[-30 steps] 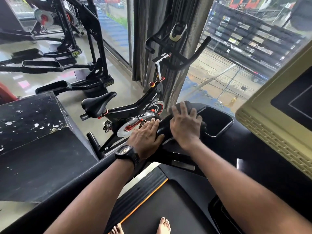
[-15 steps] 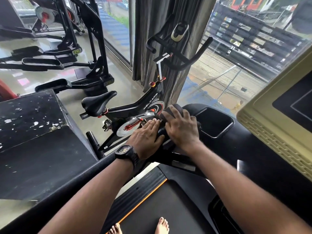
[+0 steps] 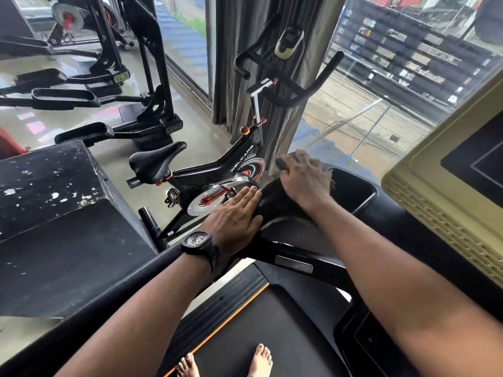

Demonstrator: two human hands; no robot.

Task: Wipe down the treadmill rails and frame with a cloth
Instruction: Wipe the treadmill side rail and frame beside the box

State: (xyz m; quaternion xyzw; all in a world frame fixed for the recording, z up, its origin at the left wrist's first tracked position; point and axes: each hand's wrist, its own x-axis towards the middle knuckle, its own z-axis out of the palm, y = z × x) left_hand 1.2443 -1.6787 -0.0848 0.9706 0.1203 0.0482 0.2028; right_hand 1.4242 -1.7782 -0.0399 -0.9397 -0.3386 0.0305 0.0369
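Black treadmill frame [image 3: 273, 201] edge: right hand [image 3: 305, 181] presses cloth [image 3: 282, 163] palm-down, left hand [image 3: 236, 215] flat, fingers straight; spin bike [image 3: 217, 170] close beyond.

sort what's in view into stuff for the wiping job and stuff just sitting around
For the job: cloth, right hand pressing it, left hand resting on the treadmill frame, treadmill rail.
Just around: spin bike, elliptical trainers, black platform, curtain.

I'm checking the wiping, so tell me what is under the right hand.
A dark cloth peeks out at the far edge of the right hand, pressed on the treadmill's black frame. The hand covers the rest of the cloth.
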